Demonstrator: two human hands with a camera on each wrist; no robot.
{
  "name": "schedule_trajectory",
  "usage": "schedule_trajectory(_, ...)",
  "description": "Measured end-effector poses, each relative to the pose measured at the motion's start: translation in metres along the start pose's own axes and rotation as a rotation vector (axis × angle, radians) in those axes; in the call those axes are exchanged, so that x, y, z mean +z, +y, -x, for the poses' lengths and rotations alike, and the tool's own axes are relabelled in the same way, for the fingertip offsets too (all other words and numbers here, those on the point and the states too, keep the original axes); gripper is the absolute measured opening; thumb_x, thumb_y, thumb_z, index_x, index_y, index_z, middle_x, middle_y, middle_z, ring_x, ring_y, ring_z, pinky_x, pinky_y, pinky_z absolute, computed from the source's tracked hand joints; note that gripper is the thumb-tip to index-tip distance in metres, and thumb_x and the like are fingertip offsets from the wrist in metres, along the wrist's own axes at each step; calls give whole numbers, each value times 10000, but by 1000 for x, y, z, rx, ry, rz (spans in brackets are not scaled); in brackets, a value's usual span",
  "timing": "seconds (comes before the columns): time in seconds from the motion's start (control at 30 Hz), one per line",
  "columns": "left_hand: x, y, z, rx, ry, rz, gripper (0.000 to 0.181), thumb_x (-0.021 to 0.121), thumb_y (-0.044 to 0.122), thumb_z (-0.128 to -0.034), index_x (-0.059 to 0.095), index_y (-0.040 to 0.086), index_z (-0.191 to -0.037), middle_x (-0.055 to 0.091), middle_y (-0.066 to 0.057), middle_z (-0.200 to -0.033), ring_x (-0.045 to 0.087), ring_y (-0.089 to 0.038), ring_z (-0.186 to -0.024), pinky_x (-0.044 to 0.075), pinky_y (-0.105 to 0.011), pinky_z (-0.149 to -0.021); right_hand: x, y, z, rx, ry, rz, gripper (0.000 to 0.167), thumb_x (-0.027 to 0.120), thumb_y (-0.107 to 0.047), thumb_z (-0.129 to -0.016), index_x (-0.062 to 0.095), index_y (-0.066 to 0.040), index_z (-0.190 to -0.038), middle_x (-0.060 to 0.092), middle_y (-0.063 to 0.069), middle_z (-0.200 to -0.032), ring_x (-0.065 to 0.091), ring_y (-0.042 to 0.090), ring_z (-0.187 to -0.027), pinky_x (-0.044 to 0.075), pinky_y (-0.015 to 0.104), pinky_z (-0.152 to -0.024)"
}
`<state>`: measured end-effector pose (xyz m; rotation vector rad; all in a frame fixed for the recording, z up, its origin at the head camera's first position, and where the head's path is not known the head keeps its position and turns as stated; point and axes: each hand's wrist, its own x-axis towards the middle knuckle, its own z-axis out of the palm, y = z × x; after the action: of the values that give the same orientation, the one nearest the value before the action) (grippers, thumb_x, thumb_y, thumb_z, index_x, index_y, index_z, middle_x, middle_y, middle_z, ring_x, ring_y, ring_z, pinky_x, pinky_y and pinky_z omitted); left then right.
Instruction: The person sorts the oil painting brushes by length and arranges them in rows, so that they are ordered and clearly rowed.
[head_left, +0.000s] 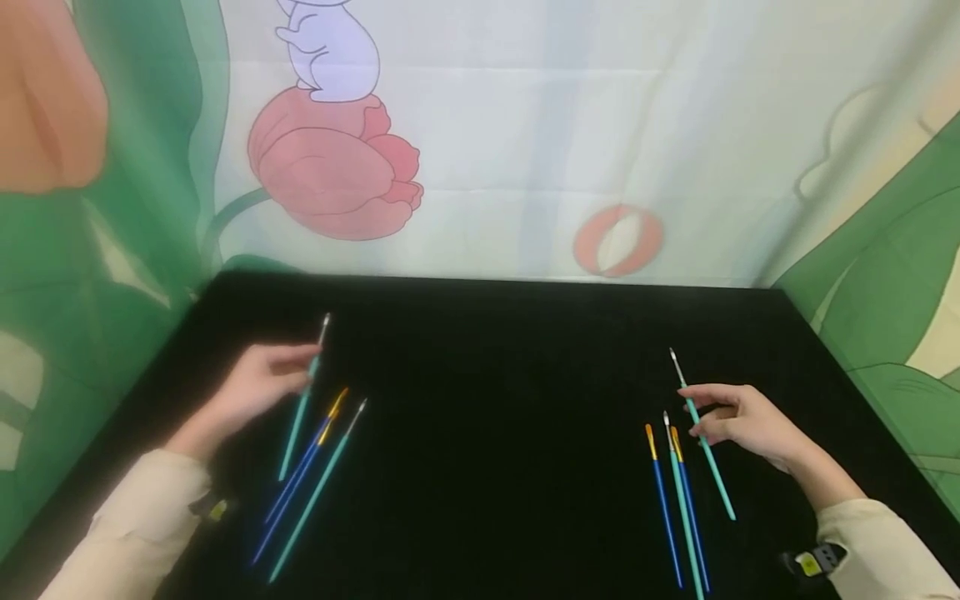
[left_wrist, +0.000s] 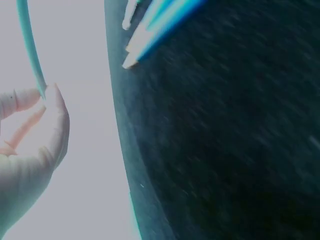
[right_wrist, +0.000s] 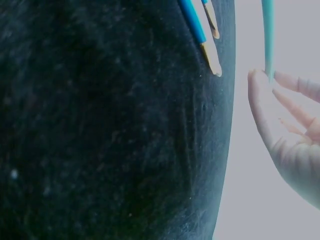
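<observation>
My left hand (head_left: 266, 379) pinches a teal-handled paintbrush (head_left: 297, 425) between thumb and fingers, its silver ferrule pointing away from me. Beside it on the black table lie two blue paintbrushes (head_left: 292, 492) with gold ferrules and another teal paintbrush (head_left: 318, 500). On the other side, my right hand (head_left: 742, 421) pinches a teal paintbrush (head_left: 716, 475) near its ferrule. To the left of that one lie a blue paintbrush (head_left: 665, 517), a teal paintbrush (head_left: 686, 525) and a second blue paintbrush (head_left: 694, 533). Both wrist views show thumb and fingertips meeting on a teal handle.
The black table (head_left: 510, 433) stretches between the two groups of brushes. Behind it hangs a pale curtain (head_left: 495, 150) printed with a tulip and a rabbit. Green printed fabric (head_left: 892, 308) borders the right side. A dark strapped device (head_left: 817, 560) sits on the right wrist.
</observation>
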<state>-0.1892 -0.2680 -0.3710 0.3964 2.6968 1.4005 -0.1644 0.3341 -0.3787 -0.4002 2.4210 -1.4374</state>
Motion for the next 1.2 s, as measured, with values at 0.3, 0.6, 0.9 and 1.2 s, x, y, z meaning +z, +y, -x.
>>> schedule_trajectory(0.3,11,11,-17,46,25,65,456,579,49,-856,469,21,-1297,534,-193,-1229,569,-337,-1029,525,-272,-751,-2,-2,-2,-2,14,8,483,521,54,-843,356,153,-1286,454,348,-1167,636,175,-839,544,342,-672)
schedule_trajectory(0.6,17,21,-31,59,22,95,469,587,63,-855,465,42,-1308,539,-172,-1229,572,-317,-1030,524,-297,-769,-2,-3,-6,-20,16,7,475,523,49,-849,356,164,-1278,441,357,-1191,638,173,-842,546,343,-668)
schedule_trajectory(0.9,28,32,-56,68,-8,109,444,597,87,-861,498,76,-1294,566,-128,-1193,594,-240,-996,522,-336,-781,-3,-5,-7,-12,30,15,472,518,43,-854,357,155,-1283,445,359,-1186,637,165,-840,546,342,-669)
schedule_trajectory(1.2,36,40,-79,79,-27,118,411,582,28,-859,523,49,-1265,588,-152,-1114,625,-234,-910,533,-326,-757,-2,-1,-8,-9,36,10,474,515,46,-859,353,146,-1293,435,355,-1211,636,158,-846,545,348,-670)
